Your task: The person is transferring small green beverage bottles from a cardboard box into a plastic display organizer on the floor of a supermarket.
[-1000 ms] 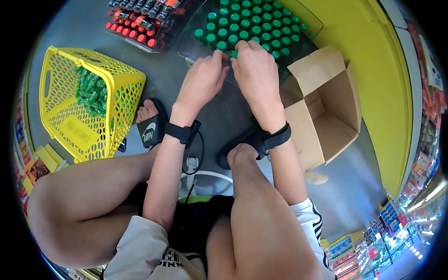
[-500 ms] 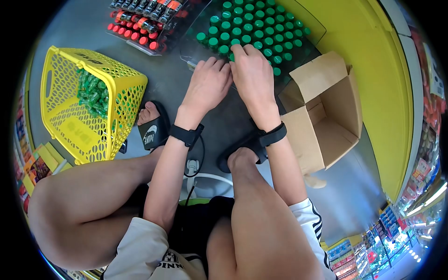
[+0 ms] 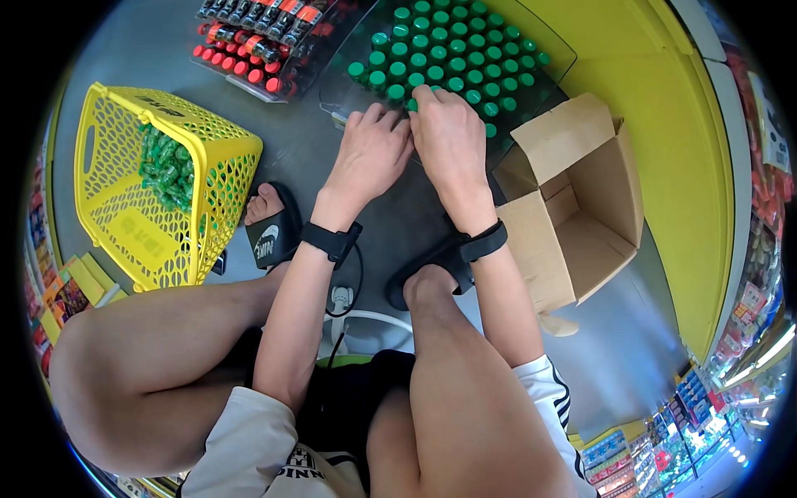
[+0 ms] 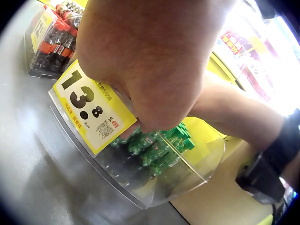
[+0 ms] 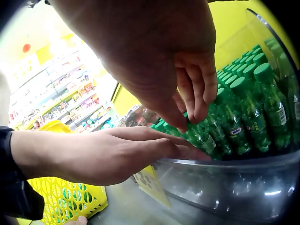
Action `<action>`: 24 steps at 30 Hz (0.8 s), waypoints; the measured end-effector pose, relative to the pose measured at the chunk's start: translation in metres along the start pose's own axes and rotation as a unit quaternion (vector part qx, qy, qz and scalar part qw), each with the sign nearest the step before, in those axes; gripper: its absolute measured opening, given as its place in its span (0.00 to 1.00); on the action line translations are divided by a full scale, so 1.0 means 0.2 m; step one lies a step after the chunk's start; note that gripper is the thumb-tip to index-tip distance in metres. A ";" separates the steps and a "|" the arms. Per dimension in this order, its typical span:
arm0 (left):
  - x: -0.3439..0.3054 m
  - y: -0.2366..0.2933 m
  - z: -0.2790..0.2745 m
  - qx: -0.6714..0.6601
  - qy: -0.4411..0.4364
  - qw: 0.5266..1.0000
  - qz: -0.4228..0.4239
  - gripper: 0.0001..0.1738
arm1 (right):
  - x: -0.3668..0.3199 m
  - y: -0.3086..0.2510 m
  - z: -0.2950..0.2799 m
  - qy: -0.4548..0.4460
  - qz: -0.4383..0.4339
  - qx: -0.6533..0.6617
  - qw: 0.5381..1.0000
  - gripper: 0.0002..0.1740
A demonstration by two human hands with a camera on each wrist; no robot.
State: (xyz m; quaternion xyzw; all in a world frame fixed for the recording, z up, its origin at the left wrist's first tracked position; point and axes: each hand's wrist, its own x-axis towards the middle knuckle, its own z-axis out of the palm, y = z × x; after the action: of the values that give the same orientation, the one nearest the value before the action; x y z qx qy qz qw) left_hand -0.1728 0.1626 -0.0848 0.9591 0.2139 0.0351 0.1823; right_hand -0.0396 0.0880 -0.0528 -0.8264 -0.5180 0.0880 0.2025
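Small green plastic bottles with green caps (image 3: 457,47) stand upright in rows in a clear plastic bin (image 5: 225,183). My right hand (image 3: 452,145) reaches over the bin's near edge, its thumb and fingertips pinching the cap of a front-row bottle (image 5: 201,139). Close beside it, my left hand (image 3: 369,158) reaches over the rim with fairly straight fingers, which lie against the front bottles in the right wrist view. A yellow price card (image 4: 91,110) on the bin's front sits under the left hand.
To the left, a yellow basket (image 3: 224,153) holds many green-wrapped pieces (image 3: 166,166). An open cardboard box (image 3: 598,241) stands right of the bin. Red-capped dark bottles (image 3: 241,62) fill another bin at the back left. My sandalled feet are on the grey floor.
My left hand has shifted right, close against the right hand, and its fingers have moved in over the rim. The right hand has drawn slightly back toward the bin's near edge.
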 end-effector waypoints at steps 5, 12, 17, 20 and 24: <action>0.00 0.00 0.01 0.000 0.000 1.000 -0.005 0.14 | 0.01 0.00 0.01 0.006 -0.005 0.009 1.000 0.11; 0.01 0.00 0.01 0.001 0.004 1.000 -0.001 0.14 | 0.01 0.00 0.01 0.006 0.002 0.012 1.000 0.13; 0.01 0.00 0.00 -0.001 -0.020 1.000 0.001 0.13 | 0.01 -0.01 -0.01 -0.004 0.007 0.006 1.000 0.14; 0.01 -0.01 0.00 0.003 0.028 0.999 0.024 0.12 | 0.01 -0.01 -0.01 -0.002 0.009 0.009 1.000 0.13; 0.01 -0.01 0.01 0.005 0.034 0.999 0.025 0.11 | 0.01 -0.01 -0.01 -0.002 0.010 0.020 1.000 0.12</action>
State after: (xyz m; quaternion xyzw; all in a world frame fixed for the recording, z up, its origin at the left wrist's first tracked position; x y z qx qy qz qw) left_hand -0.1720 0.1636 -0.0869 0.9632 0.1963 0.0715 0.1693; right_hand -0.0394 0.0892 -0.0507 -0.8273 -0.5079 0.1019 0.2174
